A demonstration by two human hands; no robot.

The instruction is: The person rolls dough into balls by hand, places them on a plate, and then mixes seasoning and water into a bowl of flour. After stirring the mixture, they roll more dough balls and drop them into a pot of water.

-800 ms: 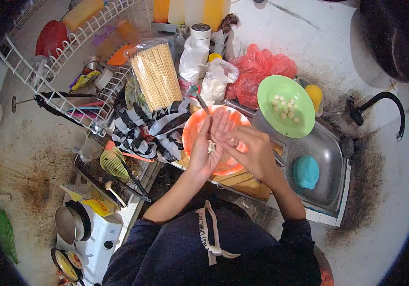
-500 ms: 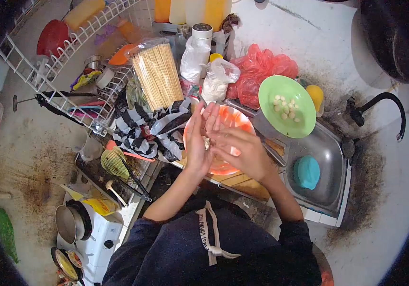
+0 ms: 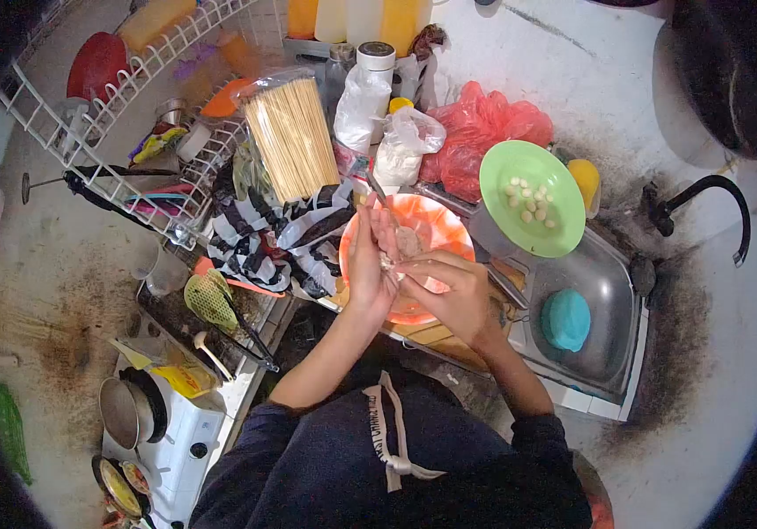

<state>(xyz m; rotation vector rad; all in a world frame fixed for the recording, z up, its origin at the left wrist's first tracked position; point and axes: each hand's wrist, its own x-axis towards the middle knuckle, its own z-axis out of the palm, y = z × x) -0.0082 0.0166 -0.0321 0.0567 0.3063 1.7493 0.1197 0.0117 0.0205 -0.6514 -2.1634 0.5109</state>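
Note:
My left hand is turned palm up with its fingers stretched out over an orange and white bowl. Small bits of pale dough lie on it. My right hand reaches in from the other side, thumb and fingertips pinched together on a bit of that dough at the left palm. Behind the fingers, a larger pale lump of dough shows inside the bowl. To the right, a green plate carries several small round dough balls.
The bowl stands on a wooden board beside a steel sink holding a turquoise tub. Skewers, a striped plastic bag, a flour bag and a red bag crowd the back. A stove is lower left.
My right hand has drawn its fingers from spread over the left palm into a pinch at the dough. The dough lump in the bowl now shows.

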